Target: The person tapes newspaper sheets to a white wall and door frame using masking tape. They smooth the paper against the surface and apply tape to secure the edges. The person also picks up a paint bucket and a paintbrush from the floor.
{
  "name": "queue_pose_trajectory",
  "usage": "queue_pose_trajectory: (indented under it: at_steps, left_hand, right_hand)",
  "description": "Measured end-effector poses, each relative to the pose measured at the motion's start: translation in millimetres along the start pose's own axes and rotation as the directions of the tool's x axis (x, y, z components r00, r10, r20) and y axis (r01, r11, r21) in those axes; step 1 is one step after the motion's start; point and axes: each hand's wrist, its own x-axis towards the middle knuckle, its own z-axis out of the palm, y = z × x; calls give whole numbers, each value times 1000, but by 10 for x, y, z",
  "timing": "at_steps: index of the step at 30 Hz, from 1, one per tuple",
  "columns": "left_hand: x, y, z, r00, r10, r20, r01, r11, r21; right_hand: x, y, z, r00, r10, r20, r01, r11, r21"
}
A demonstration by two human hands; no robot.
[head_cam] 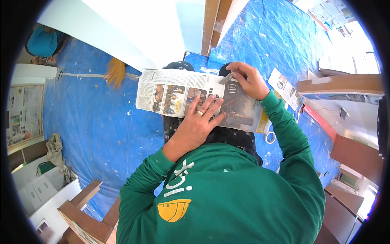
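A folded newspaper sheet (179,91) lies across my thighs. My left hand (202,116) rests flat on its middle with the fingers spread, a ring on one finger. Between the thumb and fingers of my right hand (248,77) is a small flat grey strip, perhaps a blade or scraper (226,79), its end at the paper's upper edge, right of the middle. Beyond the paper's far edge show my dark, paint-specked shoes or knees. A roll of white tape (270,137) is on the blue tarp, beside my right thigh.
Blue plastic sheeting (100,128) with white specks covers the floor. A straw broom head (115,71) lies at the upper left. Another newspaper strip (285,87) is to the right. Wooden frames (88,218) stand lower left, and a white wall panel (122,36) rises ahead.
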Motion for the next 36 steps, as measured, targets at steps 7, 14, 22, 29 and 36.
queue_pose_trajectory:
  at_steps: [7, 14, 22, 29, 36]
  left_hand:
    - [61, -84, 100, 995, 99, -27, -102, 987, -128]
    - [92, -69, 115, 997, -61, -56, 36, 926, -377]
    - [120, -70, 143, 978, -106, -179, 24, 912, -409]
    - [252, -81, 275, 979, -50, -198, -51, 879, -474]
    - [377, -37, 371, 992, -125, 34, 114, 717, -687]
  right_hand:
    - [-215, 191, 42, 972, 151, -182, -104, 964, 245]
    - [-267, 181, 3, 953, 181, -243, -97, 942, 321]
    - [-436, 146, -16, 854, 149, -499, -42, 975, 220]
    - [-684, 67, -75, 782, 267, -563, -106, 947, 303]
    - [-670, -18, 138, 784, 290, -548, -121, 938, 324]
